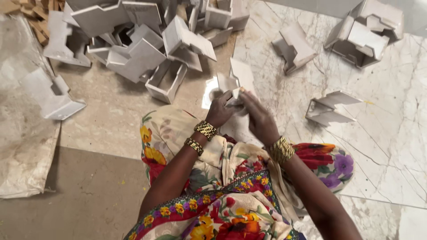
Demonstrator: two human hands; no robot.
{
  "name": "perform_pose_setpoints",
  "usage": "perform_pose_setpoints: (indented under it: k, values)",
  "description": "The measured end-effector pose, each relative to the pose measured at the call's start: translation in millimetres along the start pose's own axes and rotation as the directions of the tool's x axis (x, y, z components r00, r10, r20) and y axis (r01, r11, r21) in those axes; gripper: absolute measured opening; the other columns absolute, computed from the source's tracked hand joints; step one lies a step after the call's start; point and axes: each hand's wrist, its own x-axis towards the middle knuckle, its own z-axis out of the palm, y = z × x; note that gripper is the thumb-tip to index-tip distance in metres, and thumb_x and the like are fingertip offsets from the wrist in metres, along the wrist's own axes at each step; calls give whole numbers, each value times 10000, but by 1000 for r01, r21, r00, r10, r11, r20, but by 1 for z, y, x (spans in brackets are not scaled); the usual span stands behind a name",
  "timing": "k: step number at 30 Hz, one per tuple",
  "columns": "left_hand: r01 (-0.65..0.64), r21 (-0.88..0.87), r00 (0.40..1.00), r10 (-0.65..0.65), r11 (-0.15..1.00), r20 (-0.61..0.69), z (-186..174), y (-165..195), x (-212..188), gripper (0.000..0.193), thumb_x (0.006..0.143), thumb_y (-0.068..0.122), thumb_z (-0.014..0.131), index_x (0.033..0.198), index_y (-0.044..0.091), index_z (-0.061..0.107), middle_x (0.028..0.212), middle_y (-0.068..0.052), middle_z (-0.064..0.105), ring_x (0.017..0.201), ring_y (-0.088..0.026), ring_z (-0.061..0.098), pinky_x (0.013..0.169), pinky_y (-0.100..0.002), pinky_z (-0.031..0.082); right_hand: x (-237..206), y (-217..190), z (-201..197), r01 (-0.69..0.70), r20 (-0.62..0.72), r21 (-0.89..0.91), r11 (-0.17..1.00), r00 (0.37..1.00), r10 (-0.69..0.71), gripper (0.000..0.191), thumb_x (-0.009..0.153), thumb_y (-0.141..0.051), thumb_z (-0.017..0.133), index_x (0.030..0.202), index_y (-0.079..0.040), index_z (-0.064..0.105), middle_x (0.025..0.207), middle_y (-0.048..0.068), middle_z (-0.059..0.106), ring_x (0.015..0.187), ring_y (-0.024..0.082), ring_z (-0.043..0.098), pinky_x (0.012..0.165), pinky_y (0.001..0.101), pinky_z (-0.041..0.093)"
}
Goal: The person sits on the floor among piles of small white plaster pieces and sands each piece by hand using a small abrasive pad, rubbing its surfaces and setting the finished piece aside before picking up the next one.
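Two hands are holding one small white folded card piece (235, 84) together, just above the person's lap. The left hand (221, 109) is curling its fingers around the near left side of the piece, and the right hand (259, 119) is closing on its right side with the thumb pressing on top. Both hands are gripping it, so neither one is open. The piece is standing up a little, with a flat flap sticking up past the fingertips.

Gold bangles (201, 135) are sitting on the left wrist, and a wide gold bracelet (281, 150) is sitting on the right wrist. The person is wearing a flowery cloth (213, 195) with red, yellow and purple flowers, and it is spreading out right under the held piece.

Everything is lying on the floor (378, 146), which is pale marble with thin cracks. A big pile of white boxes (147, 40) is lying past the held piece and to its left. One flat folded box (331, 109) is lying to the right of the held piece, well apart from it. Another box (293, 46) is lying farther off and to the right, and a stack of boxes (367, 31) is lying farther right again. A single box (51, 95) is resting far to the left of the held piece, on a pale sack (22, 146).
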Motion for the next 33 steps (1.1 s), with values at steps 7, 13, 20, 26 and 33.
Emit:
perform_pose_setpoints:
  k: [7,13,20,26,33]
  values:
    - [11,-126,998,-4,992,62,8,20,-18,741,861,277,829,1402,-90,481,1315,-251,636,1088,-245,727,875,-312,628,1,48,-10,-501,167,431,750,861,480,442,1080,-271,512,1500,-131,502,1519,158,564,1358,272,595,1103,379,505]
    - [-21,-151,999,25,988,22,-2,46,-21,559,829,348,831,1206,-30,666,1097,-177,761,955,-193,757,813,-300,632,17,73,-12,-544,178,178,820,837,517,490,1003,-390,556,1305,-40,719,1332,170,671,1208,295,638,1011,399,524]
    - [-18,-95,983,0,995,-185,-11,52,-14,439,821,404,864,917,26,662,820,-49,663,734,-144,654,613,-311,576,4,11,-21,-499,370,38,866,812,452,704,1046,-563,290,1501,-70,507,1521,241,491,1428,356,423,1167,486,350]
    - [-456,351,867,497,818,-31,-7,65,-25,426,768,382,896,900,38,683,688,-88,668,647,-232,672,639,-396,547,28,47,-22,-581,463,330,744,786,408,729,1065,-565,301,1582,-55,247,1615,276,311,1424,375,410,1166,461,312]
    - [-558,438,799,600,705,51,-1,62,-19,432,817,422,864,903,56,651,727,-89,662,688,-253,672,668,-400,538,38,81,-3,-507,246,122,853,848,469,492,1078,-295,518,1515,-71,499,1302,183,621,1153,292,643,1008,400,512]
